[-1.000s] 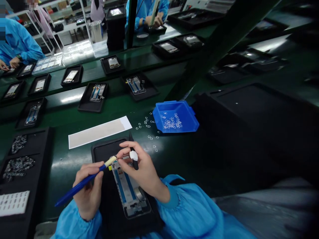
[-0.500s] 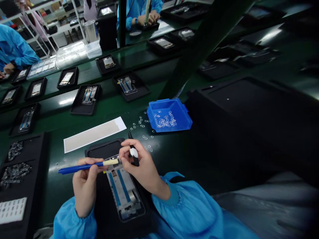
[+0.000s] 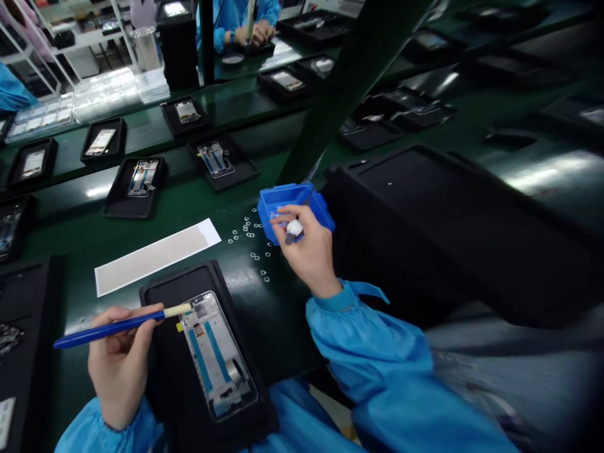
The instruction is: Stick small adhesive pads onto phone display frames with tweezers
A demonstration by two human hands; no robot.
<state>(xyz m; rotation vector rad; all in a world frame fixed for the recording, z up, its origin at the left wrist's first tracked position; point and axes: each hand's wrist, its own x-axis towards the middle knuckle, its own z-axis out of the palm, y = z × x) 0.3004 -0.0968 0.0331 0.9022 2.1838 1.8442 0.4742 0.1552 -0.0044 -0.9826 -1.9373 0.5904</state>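
In my left hand (image 3: 120,362) is a blue pen-like stick (image 3: 108,330), its cream tip touching or just above the top left corner of an opened phone frame (image 3: 218,352). The frame, with two blue strips, lies in a black tray (image 3: 177,284). My right hand (image 3: 311,255) is over the near side of a blue bin (image 3: 283,194), closed round a slim black tool with a white wrap (image 3: 294,228). Its thumb and fingers point toward small white rings in the bin; whether they pinch one I cannot tell. More white rings (image 3: 246,228) lie scattered left of the bin.
A white-edged beige strip (image 3: 158,257) lies beyond the tray. Black trays with phone parts (image 3: 134,187) line the green bench. A dark green post (image 3: 325,126) slants up behind the bin. A large black tray stack (image 3: 425,207) stands right. Another person's hands (image 3: 262,33) work across.
My right hand has left the top of the phone frame and moved right to the bin. My left hand still holds the blue stick near the frame's upper corner. The view has shifted right.
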